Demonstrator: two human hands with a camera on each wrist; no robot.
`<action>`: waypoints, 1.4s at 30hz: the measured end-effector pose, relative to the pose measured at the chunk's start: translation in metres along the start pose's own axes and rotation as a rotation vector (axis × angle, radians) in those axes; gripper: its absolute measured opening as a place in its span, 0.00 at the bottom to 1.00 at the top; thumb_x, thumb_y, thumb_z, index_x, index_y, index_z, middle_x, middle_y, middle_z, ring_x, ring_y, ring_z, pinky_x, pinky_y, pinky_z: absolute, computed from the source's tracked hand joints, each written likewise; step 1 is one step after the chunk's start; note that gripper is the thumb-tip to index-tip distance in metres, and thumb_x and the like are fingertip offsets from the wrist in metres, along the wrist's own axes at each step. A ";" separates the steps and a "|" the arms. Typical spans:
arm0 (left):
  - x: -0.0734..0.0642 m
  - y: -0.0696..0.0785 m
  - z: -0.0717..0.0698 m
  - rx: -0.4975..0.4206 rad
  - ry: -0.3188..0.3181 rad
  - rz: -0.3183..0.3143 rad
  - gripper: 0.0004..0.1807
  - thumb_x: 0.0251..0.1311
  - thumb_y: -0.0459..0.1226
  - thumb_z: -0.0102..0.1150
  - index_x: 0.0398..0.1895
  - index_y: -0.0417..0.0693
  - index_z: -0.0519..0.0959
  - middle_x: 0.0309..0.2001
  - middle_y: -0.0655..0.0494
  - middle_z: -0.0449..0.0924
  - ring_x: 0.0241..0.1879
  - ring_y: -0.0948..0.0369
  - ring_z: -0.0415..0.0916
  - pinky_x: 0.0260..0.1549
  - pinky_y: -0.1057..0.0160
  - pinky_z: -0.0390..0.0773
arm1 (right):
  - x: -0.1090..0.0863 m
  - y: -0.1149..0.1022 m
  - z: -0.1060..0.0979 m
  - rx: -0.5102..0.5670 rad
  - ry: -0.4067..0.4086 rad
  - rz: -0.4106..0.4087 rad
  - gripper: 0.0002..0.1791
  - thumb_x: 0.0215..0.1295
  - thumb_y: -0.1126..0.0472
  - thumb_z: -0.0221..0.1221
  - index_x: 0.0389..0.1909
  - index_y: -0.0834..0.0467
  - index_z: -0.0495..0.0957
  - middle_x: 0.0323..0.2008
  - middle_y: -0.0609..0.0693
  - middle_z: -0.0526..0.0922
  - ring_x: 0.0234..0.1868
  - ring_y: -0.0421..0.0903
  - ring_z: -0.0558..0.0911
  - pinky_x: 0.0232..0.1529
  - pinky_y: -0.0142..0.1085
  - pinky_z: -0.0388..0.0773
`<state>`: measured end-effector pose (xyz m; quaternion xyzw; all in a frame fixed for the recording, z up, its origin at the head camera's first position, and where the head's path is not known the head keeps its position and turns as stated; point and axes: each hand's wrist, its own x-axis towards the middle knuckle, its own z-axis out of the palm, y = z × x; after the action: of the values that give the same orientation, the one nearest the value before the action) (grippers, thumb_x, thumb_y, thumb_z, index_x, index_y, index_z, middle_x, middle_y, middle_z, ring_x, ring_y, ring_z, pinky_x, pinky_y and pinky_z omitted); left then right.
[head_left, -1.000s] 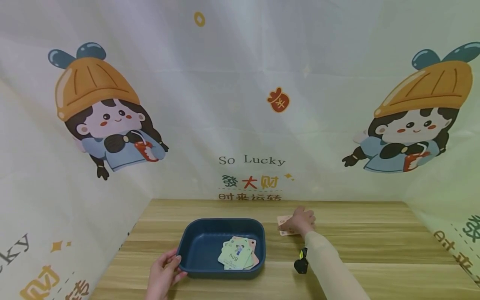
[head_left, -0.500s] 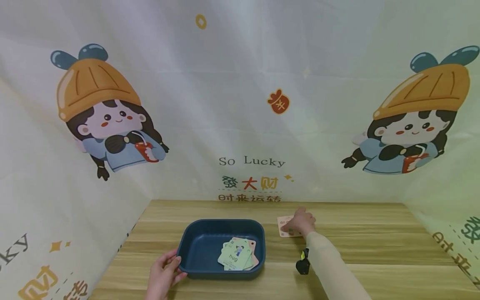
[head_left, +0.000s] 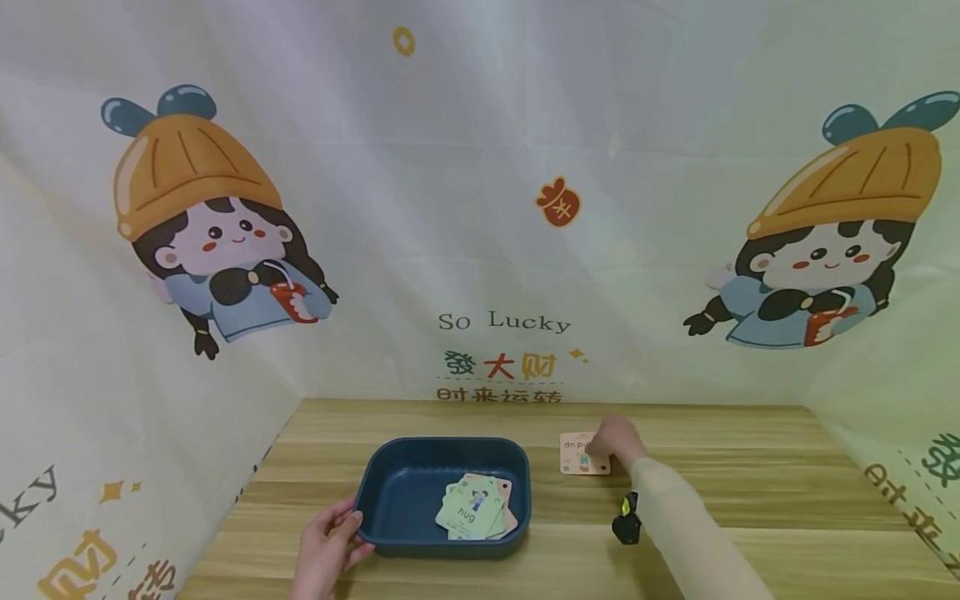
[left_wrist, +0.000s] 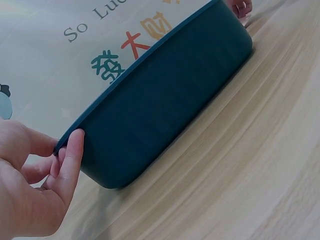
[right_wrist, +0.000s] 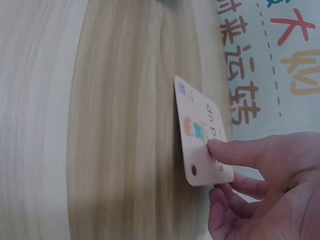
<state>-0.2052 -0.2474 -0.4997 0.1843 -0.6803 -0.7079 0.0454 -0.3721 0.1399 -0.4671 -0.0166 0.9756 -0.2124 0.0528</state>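
Note:
In the head view, my left hand (head_left: 330,537) grips the left end of a dark blue plastic tray (head_left: 442,550). The left wrist view has the thumb and fingers pinching that tray's rim. Several green and pink flash cards, the top one (head_left: 468,512) reading "hug", lie piled in its right half. To the right of the tray, my right hand (head_left: 621,440) pinches a pink flash card (head_left: 576,462) by its right side. The right wrist view shows the thumb on the card's printed face (right_wrist: 197,167) and fingers beneath, with the card tilted close over the table.
A wood-grain table (head_left: 750,483) carries everything. Behind it hangs a pale cloth backdrop (head_left: 480,250) with cartoon figures and lettering, which also closes off both sides. A small black device (head_left: 626,523) sits at my right wrist.
My right hand has shifted slightly right and turned, uncovering more of the pink flash card, which now sits a little further right. The left hand and the tray have stayed put.

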 end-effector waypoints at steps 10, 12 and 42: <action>0.010 -0.011 -0.002 -0.011 0.015 0.006 0.23 0.63 0.33 0.48 0.60 0.33 0.63 0.43 0.45 0.67 0.30 0.62 0.71 0.30 0.64 0.82 | -0.003 0.014 -0.014 0.013 -0.003 -0.090 0.13 0.48 0.65 0.65 0.33 0.69 0.76 0.33 0.58 0.79 0.34 0.52 0.77 0.36 0.43 0.77; 0.016 -0.018 -0.004 -0.026 0.014 0.015 0.23 0.62 0.34 0.50 0.59 0.34 0.64 0.43 0.46 0.67 0.29 0.61 0.72 0.30 0.63 0.83 | -0.004 0.016 -0.015 0.054 0.003 -0.095 0.11 0.48 0.66 0.64 0.30 0.68 0.76 0.29 0.55 0.79 0.29 0.49 0.76 0.29 0.38 0.76; 0.000 -0.004 0.001 -0.004 0.007 0.051 0.23 0.64 0.32 0.48 0.59 0.30 0.62 0.42 0.46 0.65 0.28 0.62 0.73 0.28 0.64 0.82 | -0.025 0.023 -0.027 0.472 -0.073 0.005 0.07 0.55 0.70 0.59 0.34 0.68 0.76 0.24 0.52 0.80 0.24 0.47 0.81 0.19 0.34 0.74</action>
<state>-0.2046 -0.2463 -0.5033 0.1690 -0.6834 -0.7071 0.0662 -0.3509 0.1732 -0.4502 -0.0093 0.8964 -0.4337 0.0908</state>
